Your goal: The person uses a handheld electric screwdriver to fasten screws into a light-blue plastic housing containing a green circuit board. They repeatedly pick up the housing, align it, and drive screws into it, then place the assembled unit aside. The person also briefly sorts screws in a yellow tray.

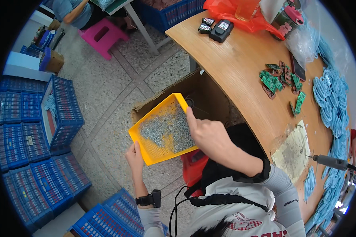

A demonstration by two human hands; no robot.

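- I saw the yellow perforated tray (pixel 152 152) held tilted in the air above the floor, just beside an open cardboard box (pixel 203 93), with both hands on it.
- My left hand (pixel 135 155) had its grip closed on the tray's near-left edge, thumb on the rim.
- My right hand (pixel 209 134) was closed around the tray's right edge, forefinger stretched along the rim toward the tray's far corner.
- A heap of small metal screws (pixel 166 128) lay in the tray, spread mostly toward its right side; the near-left part of the tray floor was bare.
- Below the tray's right corner sat something red (pixel 194 166); I could not tell what it was.
- Right of the tray stood the wooden surface (pixel 225 59), its curved edge touching the box.
- On that surface, well apart from the tray, lay a scatter of green circuit boards (pixel 279 81), rows of pale blue plastic parts (pixel 332 98), a power screwdriver (pixel 330 161) and a black device (pixel 221 31).
- Left of the tray, across the tiled floor, stood stacked blue crates (pixel 35 134).
- Beyond the tray, farther off, stood a pink stool (pixel 103 36) beside another seated person (pixel 73 12).
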